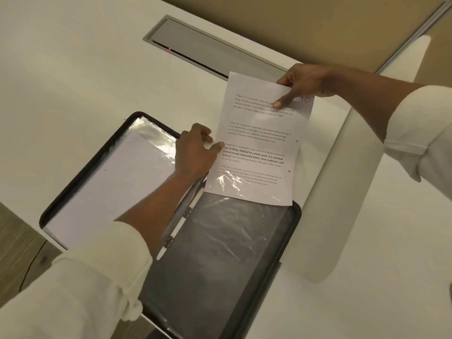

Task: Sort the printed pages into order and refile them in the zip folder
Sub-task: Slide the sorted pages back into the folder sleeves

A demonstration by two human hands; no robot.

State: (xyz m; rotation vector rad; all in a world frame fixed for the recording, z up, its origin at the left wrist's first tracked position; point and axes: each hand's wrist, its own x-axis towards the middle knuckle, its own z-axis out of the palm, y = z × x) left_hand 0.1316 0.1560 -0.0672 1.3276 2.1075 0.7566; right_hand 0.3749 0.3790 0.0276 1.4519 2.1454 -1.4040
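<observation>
A black zip folder (pixel 288 243) lies open on the white table. Its left half holds clear sleeves with white pages (pixel 102 182) inside. On its right half lies an empty clear sleeve (pixel 220 241). A printed page (pixel 259 148) with several text paragraphs has its lower end inside the top of that sleeve. My right hand (pixel 303 84) pinches the page's top right corner, thumb on the print. My left hand (pixel 195 150) holds the page's left edge at the sleeve's opening, near the folder's spine.
A grey cable hatch (pixel 210 47) is set into the table behind the folder. The table's right edge (pixel 342 216) curves close beside the folder. Wood floor (pixel 29 255) shows at the lower left, past the table's corner.
</observation>
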